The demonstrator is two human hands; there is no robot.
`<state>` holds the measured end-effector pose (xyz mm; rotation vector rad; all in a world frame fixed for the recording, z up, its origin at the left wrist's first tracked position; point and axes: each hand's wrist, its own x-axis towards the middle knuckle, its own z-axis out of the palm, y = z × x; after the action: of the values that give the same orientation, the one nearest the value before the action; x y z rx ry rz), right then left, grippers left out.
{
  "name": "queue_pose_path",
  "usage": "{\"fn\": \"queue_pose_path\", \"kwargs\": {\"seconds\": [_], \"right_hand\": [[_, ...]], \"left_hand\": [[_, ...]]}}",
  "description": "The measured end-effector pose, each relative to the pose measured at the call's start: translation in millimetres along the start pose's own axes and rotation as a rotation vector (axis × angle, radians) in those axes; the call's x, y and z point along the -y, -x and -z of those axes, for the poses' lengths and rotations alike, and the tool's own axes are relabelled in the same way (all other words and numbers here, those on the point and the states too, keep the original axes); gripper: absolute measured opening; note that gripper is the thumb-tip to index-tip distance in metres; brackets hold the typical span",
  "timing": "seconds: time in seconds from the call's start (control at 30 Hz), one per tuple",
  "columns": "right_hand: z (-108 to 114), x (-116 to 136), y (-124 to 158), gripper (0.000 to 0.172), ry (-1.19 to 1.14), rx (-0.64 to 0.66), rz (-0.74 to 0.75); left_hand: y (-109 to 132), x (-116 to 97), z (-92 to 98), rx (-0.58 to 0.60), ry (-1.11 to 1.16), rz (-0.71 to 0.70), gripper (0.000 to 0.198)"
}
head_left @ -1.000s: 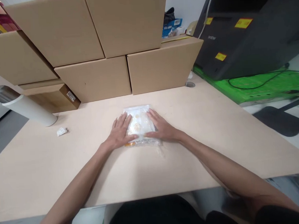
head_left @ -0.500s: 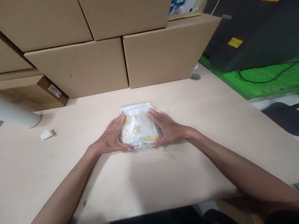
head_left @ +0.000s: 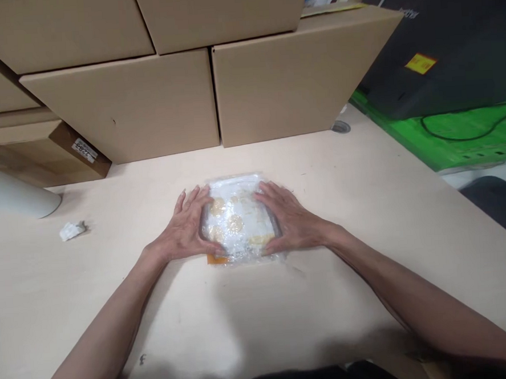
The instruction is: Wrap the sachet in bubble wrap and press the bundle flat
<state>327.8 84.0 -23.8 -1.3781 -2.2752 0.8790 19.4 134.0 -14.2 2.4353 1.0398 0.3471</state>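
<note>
A clear plastic packet [head_left: 237,219] with pale yellow round pieces inside lies flat on the light wooden table [head_left: 366,217]. My left hand [head_left: 184,231] cups its left edge, fingers curved along the side and thumb at the near corner. My right hand [head_left: 290,222] grips the right edge in the same way. An orange strip shows under the packet's near left corner. Both forearms reach in from the bottom of the view.
Stacked cardboard boxes [head_left: 132,105] form a wall just behind the packet. A white cylinder [head_left: 8,193] and a crumpled white scrap [head_left: 72,230] lie at the left. A black printer [head_left: 454,45] on a green mat [head_left: 468,136] stands at the right.
My hands shifted from lying flat on top of the packet to cupping its two sides. The view has tilted down and moved closer to the table.
</note>
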Motion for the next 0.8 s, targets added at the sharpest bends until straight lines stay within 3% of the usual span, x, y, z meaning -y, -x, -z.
{"fn": "queue_pose_path", "kwargs": {"seconds": [0.13,0.63,0.7,0.8], "right_hand": [[1.3,-3.2,-2.1,0.114,-0.032,-0.004,0.031],[-2.5,-6.1,-4.0,0.111,0.051,-0.035,0.01],[0.1,-3.1,-0.3,0.111,-0.031,-0.062,0.006],[3.9,1.9,11.0,0.097,-0.354,-0.175,-0.059]], "left_hand": [[-0.6,4.9,-2.2,0.023,0.035,0.031,0.136],[3.6,-0.2,-10.3,0.007,-0.04,0.09,0.126],[10.6,-8.0,-6.8,0.017,-0.025,0.115,0.123],[22.3,-25.6,-1.4,0.037,0.011,0.08,0.118]]}}
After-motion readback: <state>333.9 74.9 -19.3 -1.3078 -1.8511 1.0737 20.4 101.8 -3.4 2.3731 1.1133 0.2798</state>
